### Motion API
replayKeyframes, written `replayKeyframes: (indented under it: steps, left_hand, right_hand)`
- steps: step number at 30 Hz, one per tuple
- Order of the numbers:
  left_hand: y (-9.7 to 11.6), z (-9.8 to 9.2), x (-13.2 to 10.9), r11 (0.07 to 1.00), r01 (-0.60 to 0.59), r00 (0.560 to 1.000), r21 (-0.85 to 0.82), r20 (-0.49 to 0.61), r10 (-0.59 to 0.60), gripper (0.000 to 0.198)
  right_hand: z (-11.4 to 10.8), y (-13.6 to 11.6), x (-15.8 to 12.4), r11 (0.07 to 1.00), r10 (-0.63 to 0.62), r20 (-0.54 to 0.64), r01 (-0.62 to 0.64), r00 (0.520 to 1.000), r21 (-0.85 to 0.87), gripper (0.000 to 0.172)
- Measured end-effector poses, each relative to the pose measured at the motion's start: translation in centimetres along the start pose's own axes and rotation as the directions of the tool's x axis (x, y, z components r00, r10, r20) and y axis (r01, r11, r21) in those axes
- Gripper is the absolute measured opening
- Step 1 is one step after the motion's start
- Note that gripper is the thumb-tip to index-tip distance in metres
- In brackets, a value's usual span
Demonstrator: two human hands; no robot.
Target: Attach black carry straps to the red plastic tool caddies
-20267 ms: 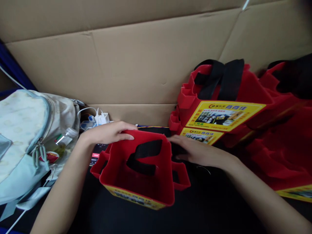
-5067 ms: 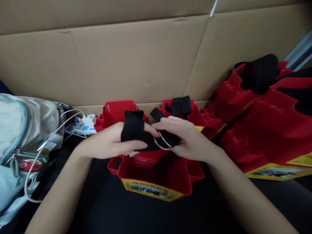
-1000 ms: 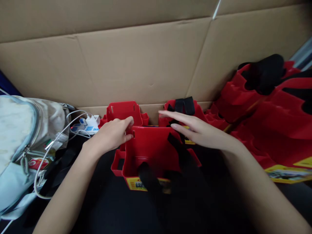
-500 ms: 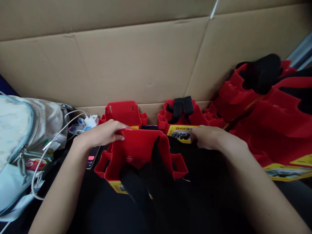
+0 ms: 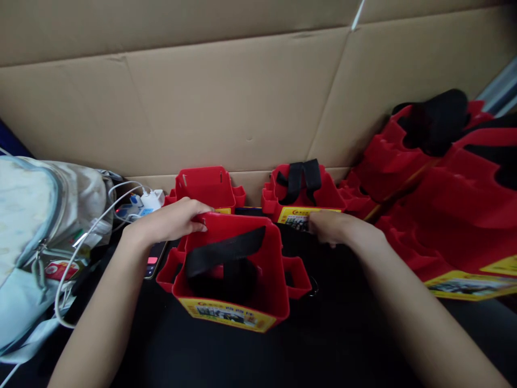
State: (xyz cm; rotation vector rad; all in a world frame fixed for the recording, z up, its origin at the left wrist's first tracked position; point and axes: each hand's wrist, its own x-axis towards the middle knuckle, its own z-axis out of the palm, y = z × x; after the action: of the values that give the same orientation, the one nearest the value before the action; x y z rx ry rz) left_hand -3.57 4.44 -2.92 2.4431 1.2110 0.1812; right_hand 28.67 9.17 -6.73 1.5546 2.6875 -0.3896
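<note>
A red plastic box [image 5: 230, 230] with side pockets and a yellow picture label stands in front of me. My left hand [image 5: 183, 218] is closed on its back rim at the left corner. A black strap [image 5: 226, 250] lies folded inside the box. To the right and behind, my right hand [image 5: 329, 225] is curled in front of the label of another red box [image 5: 333, 200]. Its fingertips are partly hidden among dark material, so what it grips cannot be made out. A small metal ring [image 5: 314, 286] shows beside the right pocket.
Another red box [image 5: 204, 183] stands at the back by the cardboard wall [image 5: 242, 108]. More red boxes with black straps [image 5: 438, 215] are stacked at right. On the left are a pale backpack [image 5: 30, 215], white cables, a power strip [image 5: 149, 202] and a phone [image 5: 152, 261].
The black strap that hung over the box's front now lies inside it, uncovering the front label. My right hand has shifted slightly left. My left hand stays on the rim.
</note>
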Motion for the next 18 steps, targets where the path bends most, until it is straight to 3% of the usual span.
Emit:
replayKeyframes:
  steps: [2,4,6,8,11,14,16,18]
  left_hand:
    - [0.1,0.0,0.0,1.0,0.006,1.0,0.013,-0.015,-0.006,0.009]
    - [0.1,0.0,0.0,1.0,0.002,1.0,0.013,-0.017,-0.002,0.009]
    - [0.2,0.0,0.0,1.0,-0.005,1.0,0.002,-0.009,0.005,0.01]
    - [0.2,0.0,0.0,1.0,-0.012,1.0,-0.014,-0.001,0.012,0.011]
    - [0.3,0.1,0.1,0.999,-0.013,1.0,-0.039,-0.023,0.012,0.014]
    - [0.7,0.4,0.5,0.997,-0.013,0.999,-0.079,-0.037,0.01,0.016]
    - [1.1,0.7,0.8,0.996,-0.032,0.999,-0.087,-0.038,0.028,0.016]
    - [1.4,0.9,0.9,0.996,-0.061,0.997,-0.069,-0.048,0.057,0.017]
  right_hand:
    - [-0.2,-0.1,-0.3,1.0,0.004,0.027,-0.004,1.0,-0.008,0.022]
    - [-0.6,-1.5,-0.5,0.987,-0.154,-0.045,0.156,0.987,0.048,0.044]
    - [-0.9,-3.4,-0.4,0.908,-0.375,-0.178,0.399,0.91,0.127,0.044]
    - [-1.0,-4.8,-0.3,0.819,-0.497,-0.234,0.54,0.836,0.191,0.032]
    - [-0.9,-5.3,-0.1,0.823,-0.498,-0.082,0.501,0.863,0.269,0.028]
    - [-1.2,-5.0,-0.5,0.882,-0.434,0.034,0.417,0.9,0.221,0.028]
    - [-1.3,-4.9,-0.8,0.936,-0.334,0.054,0.325,0.941,0.135,0.028]
    - [-1.2,-4.7,-1.0,0.989,-0.147,0.024,0.147,0.989,0.025,0.026]
